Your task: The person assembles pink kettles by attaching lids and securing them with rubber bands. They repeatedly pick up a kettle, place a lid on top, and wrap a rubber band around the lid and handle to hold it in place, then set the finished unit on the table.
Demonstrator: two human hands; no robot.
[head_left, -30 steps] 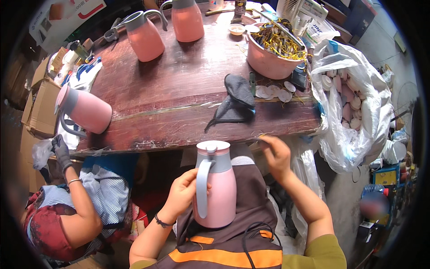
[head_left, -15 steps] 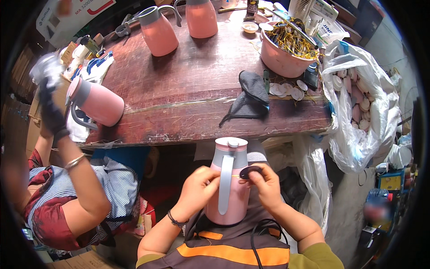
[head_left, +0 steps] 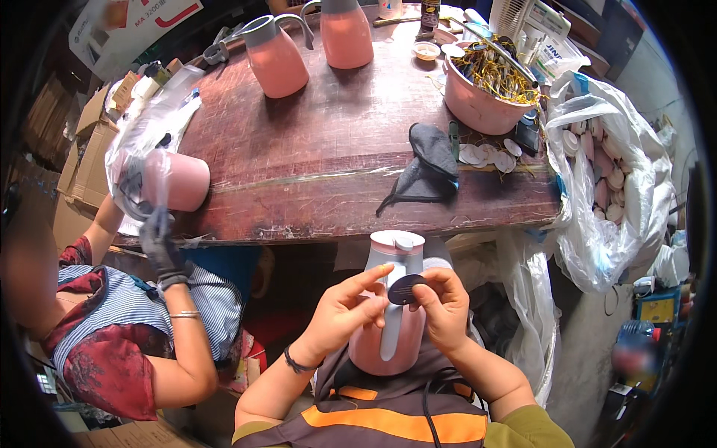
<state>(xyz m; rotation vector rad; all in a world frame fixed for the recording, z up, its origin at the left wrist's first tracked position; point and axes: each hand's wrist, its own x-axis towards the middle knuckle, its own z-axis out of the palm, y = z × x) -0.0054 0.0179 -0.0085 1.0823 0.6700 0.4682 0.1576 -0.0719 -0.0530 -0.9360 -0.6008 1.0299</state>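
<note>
A pink jug (head_left: 373,347) with a grey collar, pale lid and long grey handle (head_left: 390,340) stands upright on my lap between my forearms. My right hand (head_left: 446,302) pinches a dark, flat round tag (head_left: 404,290) between thumb and fingers, holding it in front of the upper handle. Just left of the tag is my left hand (head_left: 345,308), its index finger and thumb apart with nothing visible between them. Its fingertips are close to the tag's edge; whether they touch it I cannot tell. The tag covers part of the handle.
On the wooden table (head_left: 299,160) are two pink jugs (head_left: 276,67), a dark cloth (head_left: 426,168), several pale discs (head_left: 485,155) and a pink tub (head_left: 485,104) of yellow-corded tags. A plastic bag (head_left: 601,239) hangs at right. At left, a gloved co-worker (head_left: 160,246) handles another jug (head_left: 187,183).
My right hand has lifted the tag and turned its flat side into view. My left hand has left the handle's side and opened near the tag. The co-worker's gloved hand has come down.
</note>
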